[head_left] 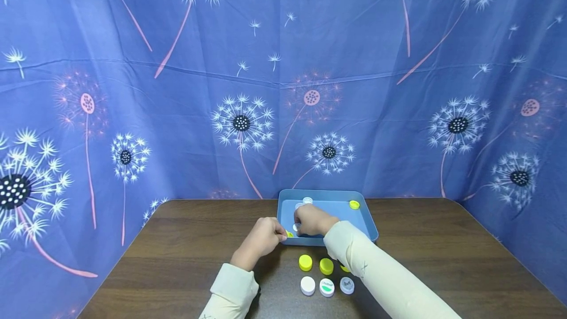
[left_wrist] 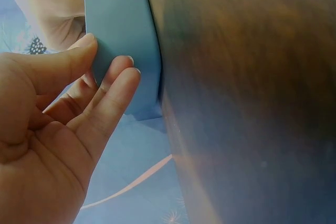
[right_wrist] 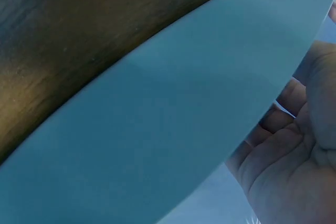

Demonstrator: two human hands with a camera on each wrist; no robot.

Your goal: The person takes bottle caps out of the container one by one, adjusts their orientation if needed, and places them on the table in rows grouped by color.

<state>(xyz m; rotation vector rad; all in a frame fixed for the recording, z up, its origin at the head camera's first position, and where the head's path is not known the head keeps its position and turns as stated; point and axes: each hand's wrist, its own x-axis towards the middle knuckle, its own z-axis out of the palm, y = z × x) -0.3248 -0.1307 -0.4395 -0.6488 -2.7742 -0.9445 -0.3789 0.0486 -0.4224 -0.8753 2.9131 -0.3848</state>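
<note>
Counter (head_left: 168,265), dark wood-grain top. Entered near to far.

Nearest: two cream sleeves (head_left: 235,287), cuffs turned back, the right marked with a stitched X.

Front row on the counter, three caps: plain white cap (head_left: 307,285); printed white cap (head_left: 327,287), green leaf-like motif beneath a short line of lettering, too small to read; grey-marked cap (head_left: 347,285), dark device on top, illegible.

Second row, just behind: left yellow cap (head_left: 305,262); middle yellow cap (head_left: 326,266); right yellow cap (head_left: 345,269), partly covered by the right sleeve.

Beyond: blue tray (head_left: 305,242), rectangular, shallow-walled. Left hand (head_left: 261,237) at its near left corner, thumb and forefinger drawn together, two other fingers extended outside the wall; tips beside a corner yellow cap (head_left: 290,234); whether pinched cannot be told. Right hand (head_left: 312,220) inside, fingers bent downward, tips at an inner white cap (head_left: 296,227); grip hidden.

Far part of tray: two white caps (head_left: 307,200) close together, left; far yellow cap (head_left: 354,204), right corner.

Behind: blue curtain (head_left: 186,161), dandelion pattern in white and pink.
</note>
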